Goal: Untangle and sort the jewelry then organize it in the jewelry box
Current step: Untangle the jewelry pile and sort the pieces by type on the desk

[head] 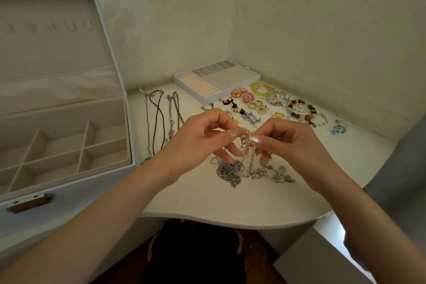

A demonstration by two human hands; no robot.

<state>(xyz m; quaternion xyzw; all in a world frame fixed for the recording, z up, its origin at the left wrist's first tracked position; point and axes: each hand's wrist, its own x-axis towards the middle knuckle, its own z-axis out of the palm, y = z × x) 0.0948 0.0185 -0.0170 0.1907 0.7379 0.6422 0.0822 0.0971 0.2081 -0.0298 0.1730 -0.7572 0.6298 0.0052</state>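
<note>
Box (80,191) at left, lid up, beige divided compartments showing. Tray (208,100) sits apart at the back, with ring rolls and slots. Tangle (232,172) of silver and pearl chains at centre, top lifted and pinched by left hand (202,138) and right hand (290,143), the rest piled below. Necklaces (159,120) are laid out straight beside the box. Earrings (247,99) and bracelets (297,106) are grouped right of the tray.

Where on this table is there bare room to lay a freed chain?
Bare: the table strip between the tangled chains and the front edge, and right of the right hand. Crowded: bracelets behind, necklaces left.
</note>
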